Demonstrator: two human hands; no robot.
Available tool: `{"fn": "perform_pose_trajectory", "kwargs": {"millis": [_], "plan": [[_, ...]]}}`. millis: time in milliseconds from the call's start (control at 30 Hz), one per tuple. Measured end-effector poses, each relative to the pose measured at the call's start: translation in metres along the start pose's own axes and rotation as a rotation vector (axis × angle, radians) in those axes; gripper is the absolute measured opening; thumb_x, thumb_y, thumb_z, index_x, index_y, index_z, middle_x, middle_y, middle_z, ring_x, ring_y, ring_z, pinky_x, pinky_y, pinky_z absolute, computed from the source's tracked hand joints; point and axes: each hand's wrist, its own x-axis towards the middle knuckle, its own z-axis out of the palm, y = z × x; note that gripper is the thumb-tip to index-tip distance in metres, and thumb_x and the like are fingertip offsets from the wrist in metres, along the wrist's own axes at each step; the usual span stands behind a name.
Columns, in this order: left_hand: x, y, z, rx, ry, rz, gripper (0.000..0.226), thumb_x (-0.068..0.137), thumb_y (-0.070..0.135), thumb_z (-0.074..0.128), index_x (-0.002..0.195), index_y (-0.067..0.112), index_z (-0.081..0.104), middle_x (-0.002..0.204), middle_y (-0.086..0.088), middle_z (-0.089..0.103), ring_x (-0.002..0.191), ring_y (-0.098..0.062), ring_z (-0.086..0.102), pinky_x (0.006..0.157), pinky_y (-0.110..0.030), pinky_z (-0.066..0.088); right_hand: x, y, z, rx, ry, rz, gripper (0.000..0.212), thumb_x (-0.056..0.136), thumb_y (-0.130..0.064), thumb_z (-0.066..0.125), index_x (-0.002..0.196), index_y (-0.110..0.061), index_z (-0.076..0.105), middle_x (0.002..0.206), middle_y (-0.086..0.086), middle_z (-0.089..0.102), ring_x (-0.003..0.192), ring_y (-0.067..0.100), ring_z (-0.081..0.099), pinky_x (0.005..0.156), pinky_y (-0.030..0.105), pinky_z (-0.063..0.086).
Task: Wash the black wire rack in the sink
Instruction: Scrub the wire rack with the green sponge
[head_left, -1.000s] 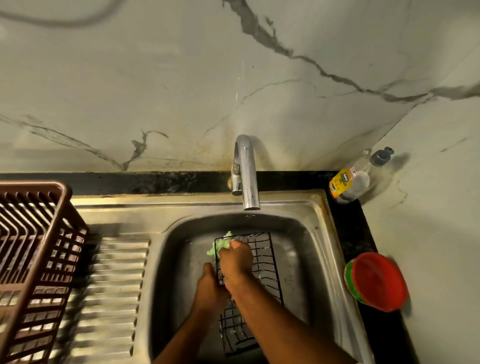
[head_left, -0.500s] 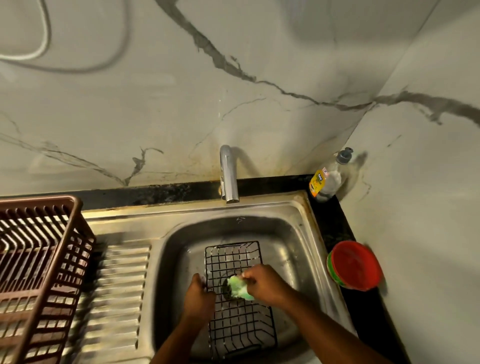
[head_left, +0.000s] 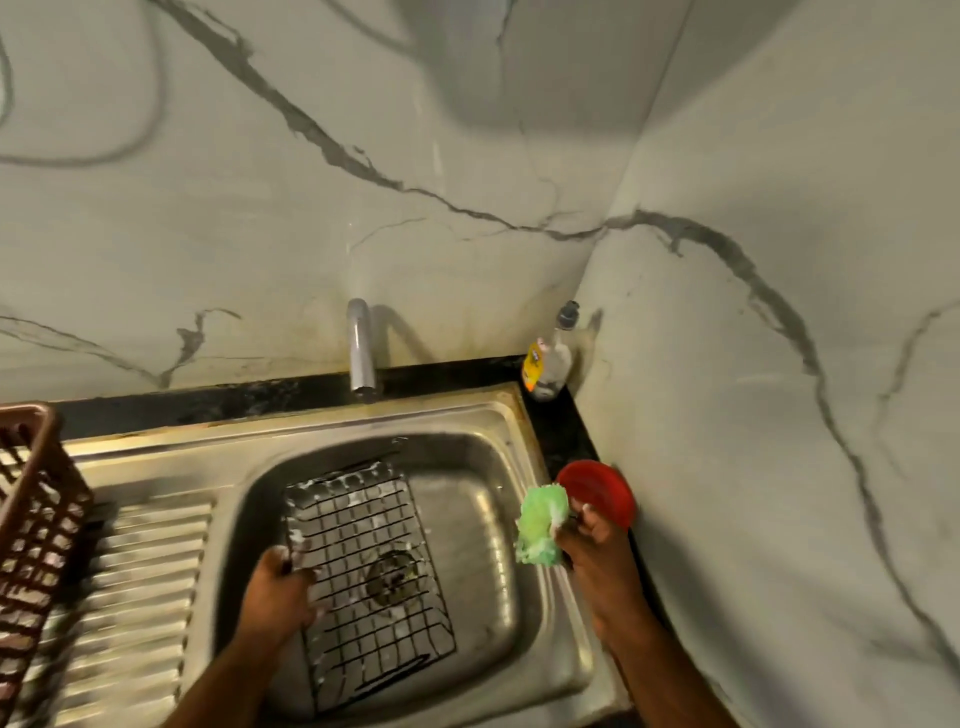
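The soapy black wire rack (head_left: 363, 566) lies in the steel sink (head_left: 524, 431); left hand (head_left: 278, 595) grips its nine-o'clock edge, right hand (head_left: 597, 545) holds a green sponge (head_left: 537, 522) at three o'clock; scrub every crossing

Rack in the sink, hands at either side.

The rack (head_left: 363, 561) lies in the sink (head_left: 483, 525) basin, over the drain (head_left: 392, 574). Left hand (head_left: 278, 587) at the rack's 8 o'clock edge; right hand (head_left: 597, 551), with sponge (head_left: 540, 522), at 3 o'clock (over the sink's rim). Tap (head_left: 359, 348) at 12, bottle (head_left: 550, 358) at 1, bowl (head_left: 597, 491) beside the right hand, basket (head_left: 36, 519) at 9.
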Motion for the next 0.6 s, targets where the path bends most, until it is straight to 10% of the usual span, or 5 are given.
{"fn": "perform_pose_trajectory", "kwargs": {"millis": [333, 600], "plan": [[-0.004, -0.011, 0.005, -0.137, -0.028, -0.076, 0.037, 0.092, -0.020, 0.044, 0.122, 0.000, 0.054, 0.117, -0.021, 0.048, 0.087, -0.027, 0.057, 0.045, -0.043, 0.058, 0.042, -0.041, -0.034, -0.631, 0.340, -0.241, 0.026, 0.081, -0.008, 0.074, 0.107, -0.010, 0.071, 0.102, 0.006, 0.075, 0.093, 0.024, 0.072, 0.082, 0.036, 0.060], [-0.009, -0.010, 0.012, -0.144, -0.016, -0.094, 0.038, 0.091, -0.019, 0.043, 0.120, 0.002, 0.056, 0.115, -0.019, 0.049, 0.100, -0.033, 0.054, 0.057, -0.047, 0.059, 0.048, -0.044, -0.021, -1.193, 0.215, -0.229, 0.029, 0.087, -0.018, 0.070, 0.114, -0.007, 0.066, 0.111, 0.012, 0.069, 0.105, 0.032, 0.066, 0.086, 0.035, 0.052]]}}
